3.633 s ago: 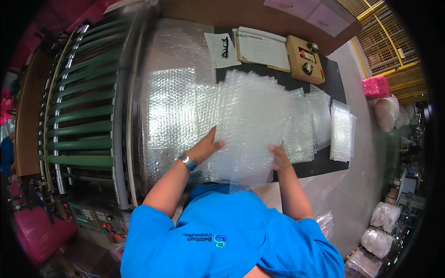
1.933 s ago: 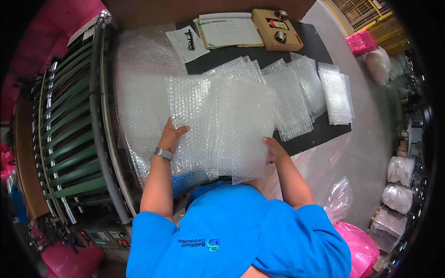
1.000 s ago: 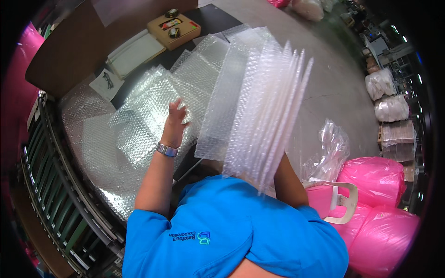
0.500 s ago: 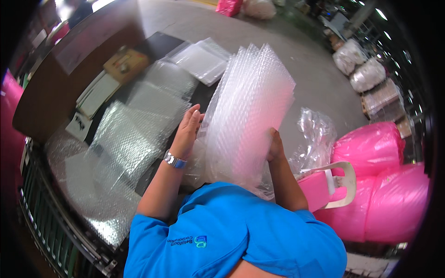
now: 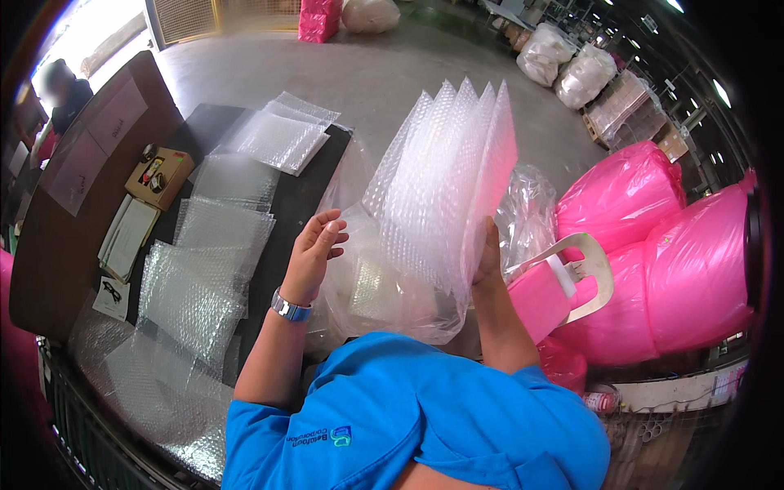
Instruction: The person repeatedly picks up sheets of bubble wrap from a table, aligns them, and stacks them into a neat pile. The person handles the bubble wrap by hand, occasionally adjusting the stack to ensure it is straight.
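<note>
A fanned stack of clear bubble wrap bags (image 5: 445, 175) stands upright in front of my chest. My right hand (image 5: 488, 255) grips its right side near the bottom; most of those fingers are hidden behind the sheets. To the left of the stack, my left hand (image 5: 317, 255) is raised with its fingers apart and nothing in it. A large clear plastic bag (image 5: 412, 314) hangs open beneath the stack, with some bubble wrap showing inside. More bubble wrap bags (image 5: 204, 282) lie overlapping along the dark table (image 5: 314, 175) at my left.
On the table's far left are a cardboard box (image 5: 159, 180) with small items and a pile of papers (image 5: 131, 237), before a brown panel (image 5: 86, 188). Pink wrapped bundles (image 5: 621, 204) and a white-handled pink object (image 5: 543, 298) crowd my right. A person (image 5: 65, 98) is beyond the panel.
My left hand has drawn slightly away from the stack, which is now fanned wider at the top. The whole view has turned, bringing more of the table and the panel into sight.
</note>
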A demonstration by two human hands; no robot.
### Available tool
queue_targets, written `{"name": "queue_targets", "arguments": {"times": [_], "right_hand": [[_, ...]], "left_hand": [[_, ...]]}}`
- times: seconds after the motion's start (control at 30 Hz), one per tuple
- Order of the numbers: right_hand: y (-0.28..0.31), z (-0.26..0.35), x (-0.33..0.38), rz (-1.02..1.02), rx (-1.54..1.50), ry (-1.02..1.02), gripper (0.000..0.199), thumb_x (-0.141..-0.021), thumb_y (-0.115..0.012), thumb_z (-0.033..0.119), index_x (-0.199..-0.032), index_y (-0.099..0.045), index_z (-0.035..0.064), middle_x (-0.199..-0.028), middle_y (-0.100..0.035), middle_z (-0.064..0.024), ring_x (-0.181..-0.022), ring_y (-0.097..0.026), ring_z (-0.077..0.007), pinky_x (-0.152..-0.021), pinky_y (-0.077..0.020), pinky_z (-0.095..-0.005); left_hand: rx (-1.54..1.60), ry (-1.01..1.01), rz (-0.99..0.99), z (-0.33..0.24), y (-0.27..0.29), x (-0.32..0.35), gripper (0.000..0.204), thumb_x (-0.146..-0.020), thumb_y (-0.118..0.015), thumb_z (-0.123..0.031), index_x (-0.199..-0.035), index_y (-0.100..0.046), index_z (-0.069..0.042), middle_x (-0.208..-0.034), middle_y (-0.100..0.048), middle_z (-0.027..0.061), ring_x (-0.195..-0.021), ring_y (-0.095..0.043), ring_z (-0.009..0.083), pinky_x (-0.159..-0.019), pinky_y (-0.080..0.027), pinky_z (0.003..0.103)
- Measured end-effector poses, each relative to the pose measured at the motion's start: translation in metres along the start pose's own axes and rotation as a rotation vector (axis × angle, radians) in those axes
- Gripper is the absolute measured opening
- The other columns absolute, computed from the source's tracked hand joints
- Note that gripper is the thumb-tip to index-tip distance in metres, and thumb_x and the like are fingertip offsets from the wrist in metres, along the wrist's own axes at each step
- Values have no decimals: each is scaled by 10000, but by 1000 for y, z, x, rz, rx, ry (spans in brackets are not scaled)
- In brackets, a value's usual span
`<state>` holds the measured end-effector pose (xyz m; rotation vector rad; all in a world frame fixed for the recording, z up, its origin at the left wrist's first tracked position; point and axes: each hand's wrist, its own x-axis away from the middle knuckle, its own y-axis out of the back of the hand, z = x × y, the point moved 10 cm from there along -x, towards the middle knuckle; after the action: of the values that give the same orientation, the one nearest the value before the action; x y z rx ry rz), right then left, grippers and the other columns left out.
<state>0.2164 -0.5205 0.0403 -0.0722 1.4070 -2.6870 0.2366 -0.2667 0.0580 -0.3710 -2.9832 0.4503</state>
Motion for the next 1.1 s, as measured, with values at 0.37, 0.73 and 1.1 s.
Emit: {"name": "queue_targets", "arguments": {"times": [0.37, 0.73, 1.1], "right_hand": [[-3, -1, -1, -41, 101, -47, 561, -823, -483, 413, -1210, -382, 20, -1100, -505, -143, -961, -528, -274, -792, -468, -378], [-106, -9, -15, 304, 1101, -9, 879, -786, -484, 549, -1337, -121, -31, -1350, -230, -221, -1232, -276, -313, -1007, -226, -356], [-139, -52, -14, 419, 470, -274, 941, -706, -345, 725, -1360, -127, 84, -1235, -368, -198, -1041, -496, -265, -776, -474, -354]], "left_hand": [[262, 52, 39, 6, -1, -6, 579, -849, -447, -474, -1268, -342, -89, -1106, -493, 62, -982, -487, 137, -794, -410, 291], [288, 419, 61, 118, 35, 10, 946, -616, -684, -502, -1310, -239, -38, -1304, -323, 157, -1206, -297, 298, -971, -279, 446], [1010, 302, 225, 94, -7, 49, 579, -842, -386, -486, -1222, -367, -49, -1081, -457, 185, -887, -497, 282, -701, -451, 388]]}}
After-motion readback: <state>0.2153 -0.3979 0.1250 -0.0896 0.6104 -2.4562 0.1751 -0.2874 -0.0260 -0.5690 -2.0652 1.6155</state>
